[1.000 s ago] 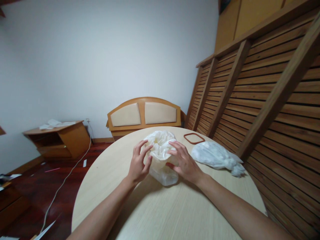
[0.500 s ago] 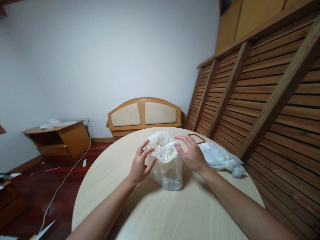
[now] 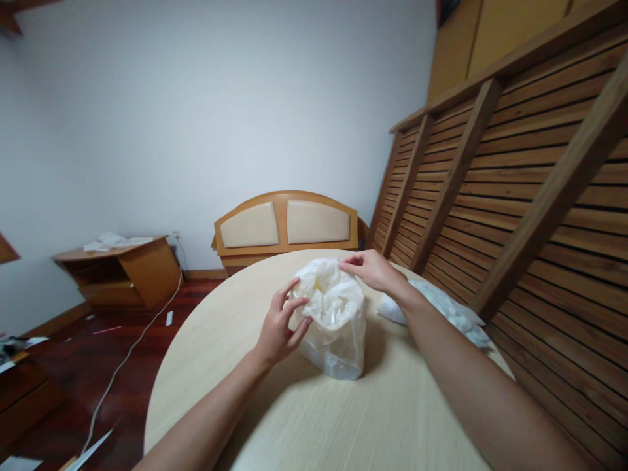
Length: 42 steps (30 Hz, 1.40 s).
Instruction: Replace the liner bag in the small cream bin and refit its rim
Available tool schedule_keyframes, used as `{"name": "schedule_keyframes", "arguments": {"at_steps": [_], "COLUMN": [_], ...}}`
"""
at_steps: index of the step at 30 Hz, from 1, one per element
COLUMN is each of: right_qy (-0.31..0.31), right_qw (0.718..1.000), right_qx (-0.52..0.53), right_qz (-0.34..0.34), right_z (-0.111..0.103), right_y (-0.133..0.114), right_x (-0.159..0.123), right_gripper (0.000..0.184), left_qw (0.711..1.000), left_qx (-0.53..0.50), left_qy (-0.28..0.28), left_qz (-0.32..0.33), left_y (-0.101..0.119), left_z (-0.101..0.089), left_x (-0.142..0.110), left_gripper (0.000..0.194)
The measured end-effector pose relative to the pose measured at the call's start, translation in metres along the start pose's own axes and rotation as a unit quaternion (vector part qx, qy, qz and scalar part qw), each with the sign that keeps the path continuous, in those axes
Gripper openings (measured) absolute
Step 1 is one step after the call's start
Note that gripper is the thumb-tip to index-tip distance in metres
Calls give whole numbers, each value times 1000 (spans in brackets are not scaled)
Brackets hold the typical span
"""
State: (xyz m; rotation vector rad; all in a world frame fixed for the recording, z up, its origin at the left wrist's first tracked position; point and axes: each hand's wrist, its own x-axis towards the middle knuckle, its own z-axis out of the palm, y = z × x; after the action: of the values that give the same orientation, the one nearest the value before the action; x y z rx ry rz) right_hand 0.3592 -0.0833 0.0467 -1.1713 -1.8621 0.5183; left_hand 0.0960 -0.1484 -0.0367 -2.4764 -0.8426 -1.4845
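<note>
Right hand [image 3: 373, 271]: we have moved it from the bag's near right side to its far right rim, fingers [image 3: 357, 260] now drawn together.
White bag [image 3: 338, 343]: shifted slightly right and towards us.
Brown frame: now hidden behind our right hand.
Second bag [image 3: 452, 309]: our right forearm [image 3: 456, 373] now crosses it.

White bag [image 3: 338, 343], inner base hidden, pale bundle [image 3: 451, 304] partly behind right forearm [image 3: 451, 353]

Bag [image 3: 336, 350] translucent white; table [image 3: 206, 340] pale wood-grained; headboard panels [image 3: 318, 222] cream; floor [image 3: 132, 386] dark red.
</note>
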Motion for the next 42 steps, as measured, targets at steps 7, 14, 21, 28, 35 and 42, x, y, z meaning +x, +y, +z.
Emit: {"name": "schedule_keyframes", "arguments": {"at_steps": [7,14,21,28,35,42], "right_qy": [16,74,-47,-73,-103,23], "right_qw": [999,996,986,990,994,994], "right_qx": [-26,-30,-80,-98,-29,-84], "right_qz": [33,-24,-141,-71,-1,-62], "right_z": [13,9,15,17,17,15], "right_y": [23,-11,-32,-25,-8,-18], "right_x": [9,3,-10,-5,3,0], "right_gripper": [15,29,38,44,56,35], "left_qw": [1000,1000,999,999,999,999], "left_qx": [8,7,-10,-17,-26,-15], "left_qy": [4,-1,-18,-29,-32,-29], "left_qz": [4,18,34,24,32,30], "left_y": [1,2,3,3,1,0], "left_z": [-1,-3,-3,-2,-3,-2], "left_x": [0,0,0,1,1,2], "left_gripper": [30,34,43,50,52,49]}}
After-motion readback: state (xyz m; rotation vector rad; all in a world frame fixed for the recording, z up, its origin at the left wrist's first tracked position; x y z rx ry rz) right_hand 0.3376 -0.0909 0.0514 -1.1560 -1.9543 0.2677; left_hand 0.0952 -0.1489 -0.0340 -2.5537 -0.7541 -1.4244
